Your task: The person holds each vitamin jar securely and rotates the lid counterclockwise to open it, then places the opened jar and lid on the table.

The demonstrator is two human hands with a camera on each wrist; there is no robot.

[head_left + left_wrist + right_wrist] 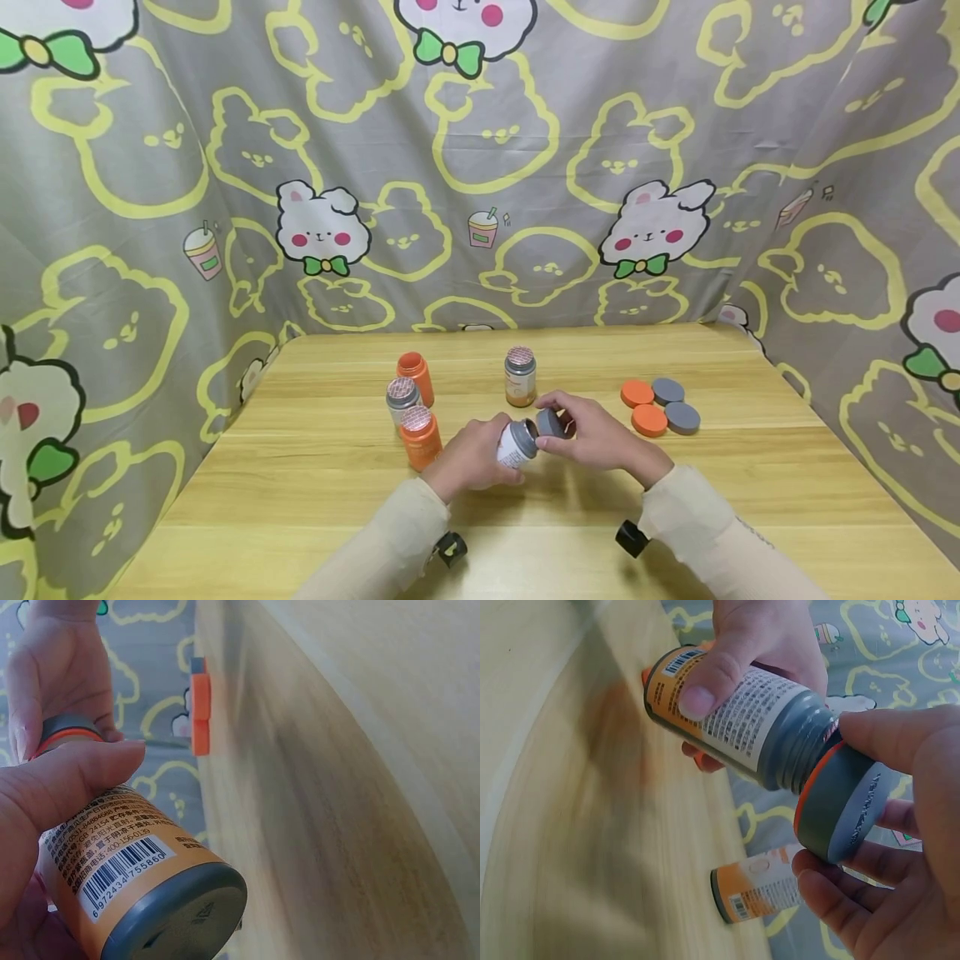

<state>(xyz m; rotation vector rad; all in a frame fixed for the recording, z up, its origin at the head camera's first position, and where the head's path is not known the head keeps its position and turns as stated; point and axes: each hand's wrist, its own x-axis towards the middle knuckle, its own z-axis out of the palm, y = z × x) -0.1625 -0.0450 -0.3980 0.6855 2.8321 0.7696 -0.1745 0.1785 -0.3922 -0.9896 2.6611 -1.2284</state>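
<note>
My left hand (476, 454) grips a grey pill bottle (739, 712) with a white and orange label, tilted with its mouth toward my right hand. A barcode shows near its base in the left wrist view. My right hand (592, 433) pinches a grey screw cap (844, 802) with an orange inner rim between thumb and fingers. The cap sits tilted at the bottle's threaded neck, and the threads show beside it. Part of a foil seal is visible at the mouth in the right wrist view.
Left of my hands stand an orange bottle (423, 446), a grey bottle (401, 404) and another orange bottle (422, 383), all uncapped. One more grey bottle (521, 379) stands behind. Two orange caps (648, 420) and two grey caps (682, 417) lie at right. A patterned curtain (480, 167) surrounds the table.
</note>
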